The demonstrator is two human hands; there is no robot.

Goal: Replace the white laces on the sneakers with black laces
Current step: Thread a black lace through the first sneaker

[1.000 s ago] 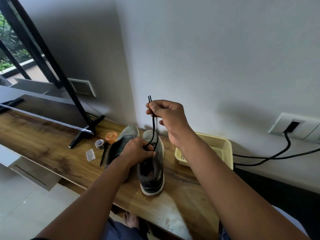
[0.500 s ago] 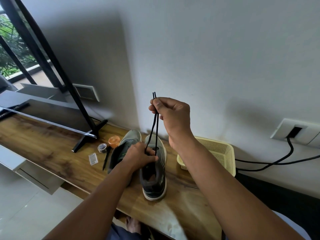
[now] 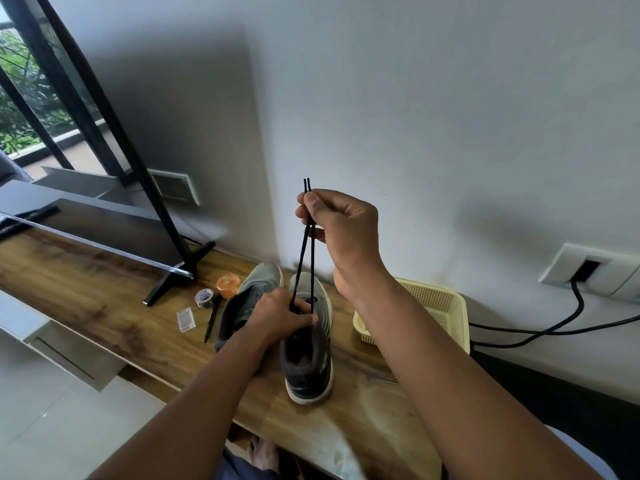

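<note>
Two grey sneakers stand side by side on the wooden table, heels toward me. My left hand rests on the front of the right sneaker and presses it down. The left sneaker is partly behind that hand. My right hand is raised above the shoe and pinches both ends of a black lace. The two strands run taut from my fingers down to the shoe's eyelets. No white lace is visible.
A cream plastic basket sits to the right of the shoes. Left of them lie an orange lid, a small round tin, a clear little box and a black pen. A TV stand foot is further left. Black cables hang from a wall socket.
My right hand has pulled the lace ends higher, so both strands now stretch straight and longer. My left hand stays on the shoe.
</note>
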